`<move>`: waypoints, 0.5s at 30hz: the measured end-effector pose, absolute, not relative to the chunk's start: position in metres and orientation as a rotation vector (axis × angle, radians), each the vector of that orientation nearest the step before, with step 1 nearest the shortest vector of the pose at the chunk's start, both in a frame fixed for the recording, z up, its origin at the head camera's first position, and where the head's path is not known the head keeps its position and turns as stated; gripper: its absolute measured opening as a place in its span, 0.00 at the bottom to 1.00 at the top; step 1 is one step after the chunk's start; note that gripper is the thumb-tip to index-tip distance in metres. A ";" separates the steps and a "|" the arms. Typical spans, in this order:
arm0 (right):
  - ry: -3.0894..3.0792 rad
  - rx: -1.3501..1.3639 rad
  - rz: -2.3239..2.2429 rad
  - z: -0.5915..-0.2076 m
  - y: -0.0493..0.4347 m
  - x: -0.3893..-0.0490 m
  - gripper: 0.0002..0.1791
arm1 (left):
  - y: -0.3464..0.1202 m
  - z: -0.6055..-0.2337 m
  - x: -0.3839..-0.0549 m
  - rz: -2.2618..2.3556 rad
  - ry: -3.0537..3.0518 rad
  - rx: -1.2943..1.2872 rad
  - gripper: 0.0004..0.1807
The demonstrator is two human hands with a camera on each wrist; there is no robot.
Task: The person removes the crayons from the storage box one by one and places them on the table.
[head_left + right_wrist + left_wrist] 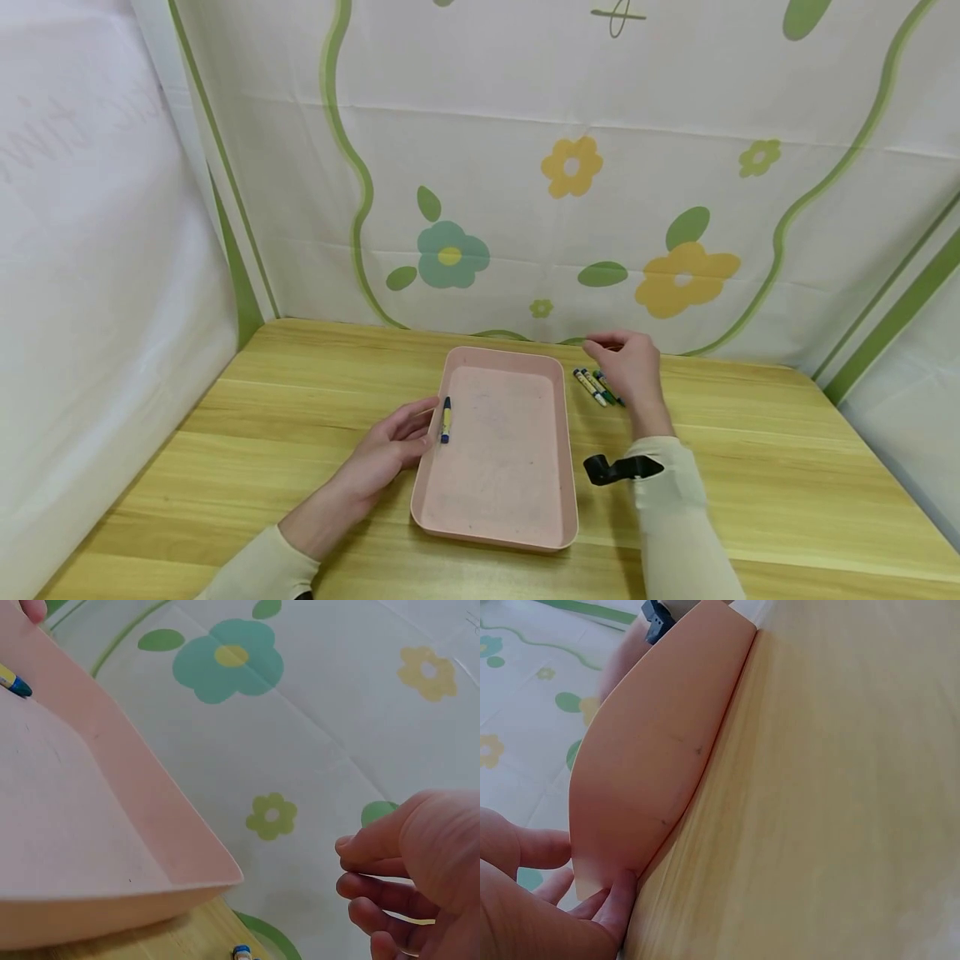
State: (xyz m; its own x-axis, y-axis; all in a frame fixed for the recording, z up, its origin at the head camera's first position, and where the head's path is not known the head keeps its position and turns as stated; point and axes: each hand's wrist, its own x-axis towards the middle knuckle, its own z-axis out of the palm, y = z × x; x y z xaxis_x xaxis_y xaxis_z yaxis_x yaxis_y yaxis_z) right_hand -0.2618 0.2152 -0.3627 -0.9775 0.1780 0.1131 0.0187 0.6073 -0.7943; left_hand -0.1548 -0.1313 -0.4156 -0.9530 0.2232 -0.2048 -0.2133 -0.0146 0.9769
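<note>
A pink rectangular tray sits on the wooden table, with one dark blue crayon lying inside along its left wall. My left hand is at the tray's left side, its fingertips touching the rim and outer wall. Above several crayons to the right of the tray is my right hand. In the right wrist view, that right hand has loosely bent fingers, thumb near the index finger, and no object visible between them. The right hand partly covers the crayons in the head view.
Behind the table hangs a white cloth printed with flowers and green lines. Another white cloth hangs on the left. A black strap is around the right sleeve.
</note>
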 end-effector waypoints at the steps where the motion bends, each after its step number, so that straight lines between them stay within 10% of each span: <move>1: -2.648 -0.158 1.311 -0.363 0.213 -0.262 0.18 | -0.131 -0.416 -0.155 2.043 1.964 0.010 0.32; 15: -2.655 -0.053 1.319 -0.358 0.176 -0.264 0.18 | -0.131 -0.415 -0.155 2.033 1.968 0.016 0.32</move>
State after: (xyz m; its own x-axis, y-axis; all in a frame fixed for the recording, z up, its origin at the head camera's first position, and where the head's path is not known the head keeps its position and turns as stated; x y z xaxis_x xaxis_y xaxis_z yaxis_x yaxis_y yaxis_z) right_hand -0.2637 0.1763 -0.3575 -0.9837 0.1099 0.1420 -0.0467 0.6067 -0.7935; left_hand -0.1550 -0.1315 -0.4154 -0.9517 0.2281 -0.2056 -0.2129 -0.0077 0.9770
